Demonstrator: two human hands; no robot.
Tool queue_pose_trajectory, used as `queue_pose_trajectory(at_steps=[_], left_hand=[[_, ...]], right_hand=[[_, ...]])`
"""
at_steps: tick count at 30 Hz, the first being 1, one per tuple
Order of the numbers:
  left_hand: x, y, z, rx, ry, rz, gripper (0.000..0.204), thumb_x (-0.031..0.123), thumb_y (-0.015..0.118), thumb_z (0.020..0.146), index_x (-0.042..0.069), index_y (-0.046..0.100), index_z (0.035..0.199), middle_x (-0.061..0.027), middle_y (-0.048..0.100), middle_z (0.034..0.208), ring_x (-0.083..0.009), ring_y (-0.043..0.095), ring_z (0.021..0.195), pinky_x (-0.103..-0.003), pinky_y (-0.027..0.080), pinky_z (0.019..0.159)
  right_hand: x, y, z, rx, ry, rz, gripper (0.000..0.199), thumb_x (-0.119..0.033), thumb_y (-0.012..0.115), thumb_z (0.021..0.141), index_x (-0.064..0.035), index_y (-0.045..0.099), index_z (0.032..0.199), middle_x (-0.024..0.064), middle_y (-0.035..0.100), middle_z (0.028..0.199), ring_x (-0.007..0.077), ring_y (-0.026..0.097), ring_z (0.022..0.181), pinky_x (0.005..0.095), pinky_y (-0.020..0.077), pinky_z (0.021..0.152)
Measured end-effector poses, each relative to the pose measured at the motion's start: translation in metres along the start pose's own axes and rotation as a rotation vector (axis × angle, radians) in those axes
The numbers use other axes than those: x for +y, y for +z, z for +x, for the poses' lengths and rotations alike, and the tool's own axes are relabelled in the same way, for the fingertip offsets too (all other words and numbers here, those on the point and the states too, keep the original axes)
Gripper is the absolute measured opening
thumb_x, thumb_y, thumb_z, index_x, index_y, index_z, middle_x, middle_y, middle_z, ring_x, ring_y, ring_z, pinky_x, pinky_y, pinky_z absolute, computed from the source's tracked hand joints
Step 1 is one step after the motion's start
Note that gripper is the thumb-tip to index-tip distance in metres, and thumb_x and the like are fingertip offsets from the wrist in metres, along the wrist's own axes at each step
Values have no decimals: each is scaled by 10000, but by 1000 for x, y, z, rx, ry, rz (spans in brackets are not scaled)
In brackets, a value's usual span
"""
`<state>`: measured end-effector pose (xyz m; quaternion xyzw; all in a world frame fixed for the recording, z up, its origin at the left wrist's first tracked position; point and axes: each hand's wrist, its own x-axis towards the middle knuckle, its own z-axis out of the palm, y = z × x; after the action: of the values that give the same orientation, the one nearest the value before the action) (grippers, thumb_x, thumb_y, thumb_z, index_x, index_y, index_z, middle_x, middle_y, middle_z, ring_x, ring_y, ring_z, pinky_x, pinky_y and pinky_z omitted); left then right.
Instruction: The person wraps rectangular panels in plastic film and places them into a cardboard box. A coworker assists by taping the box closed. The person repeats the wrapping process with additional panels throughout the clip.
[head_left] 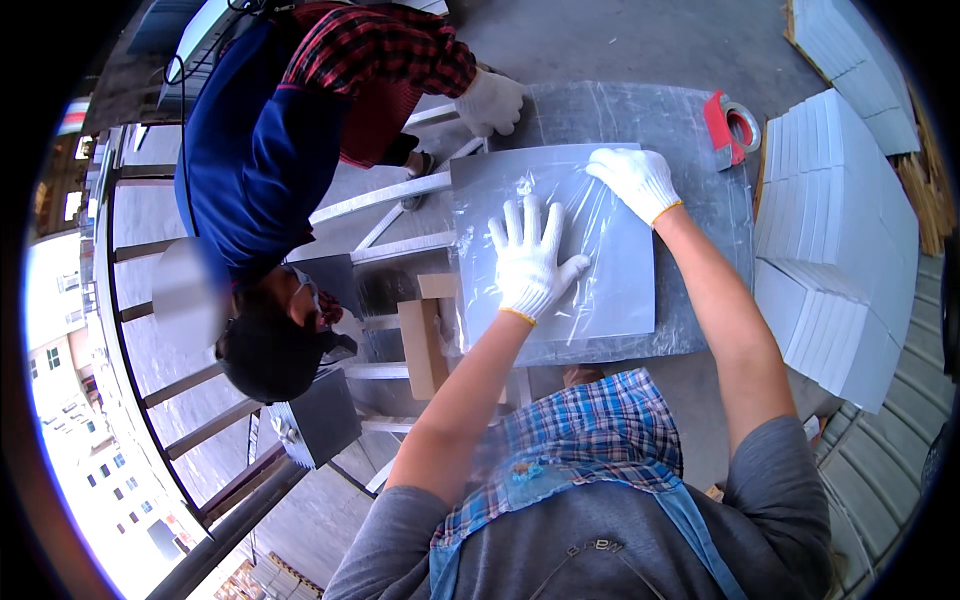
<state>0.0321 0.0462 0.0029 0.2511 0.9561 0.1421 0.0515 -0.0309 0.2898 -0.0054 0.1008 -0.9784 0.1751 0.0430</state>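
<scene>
My left hand (530, 262), in a white knitted glove, lies flat with spread fingers on a flat grey panel (620, 295). Clear plastic film (480, 210) covers much of the panel, wrinkled and shiny, and reaches past its left edge. At the panel's far right corner is my right hand (635, 183), gloved the same way. Its fingers are bent and pressed together on the film there; the fingertips are partly hidden. Under the panel is a grey-topped table (705, 250).
A red tape dispenser (722, 130) rests at the table's far right. White flat stacks (830, 210) stand beyond it. Across to the left, a co-worker (265, 170) leans in, one gloved hand (490, 103) at the table's edge. A cardboard piece (422, 348) and metal rails (395, 195) lie left.
</scene>
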Motion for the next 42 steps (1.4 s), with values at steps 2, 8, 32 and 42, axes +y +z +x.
queue_pose_trajectory(at_steps=[2,8,32,42], left_hand=[[2,2,6,12,8,9,895,611,672,830,99,425,1521,-267,342,1567,-522,221,1476,-688,149,1177],[14,2,20,-2,14,30,837,614,635,852,106,461,1494,-260,380,1538,-523,271,1441,-703,177,1141],[12,18,23,-58,126,95,758,624,565,863,165,487,1461,-161,395,1519,-445,326,1402,-640,225,1150],[12,27,21,96,138,161,610,469,576,903,198,510,1446,-174,447,1504,-447,383,1398,-641,284,1102]], right_hand=[[-2,-7,3,-8,50,-29,232,-353,595,951,-173,705,1048,69,724,946,289,697,858,427,546,726],[-8,-30,4,150,189,-304,226,-333,654,901,-174,700,1055,75,734,977,304,707,908,455,543,781],[-188,19,21,-223,-39,157,469,-372,672,851,-151,599,1259,117,674,1105,306,629,1038,474,464,922],[-154,-29,-67,-145,291,121,623,-405,642,905,-111,491,1432,175,599,1298,391,551,1232,482,479,983]])
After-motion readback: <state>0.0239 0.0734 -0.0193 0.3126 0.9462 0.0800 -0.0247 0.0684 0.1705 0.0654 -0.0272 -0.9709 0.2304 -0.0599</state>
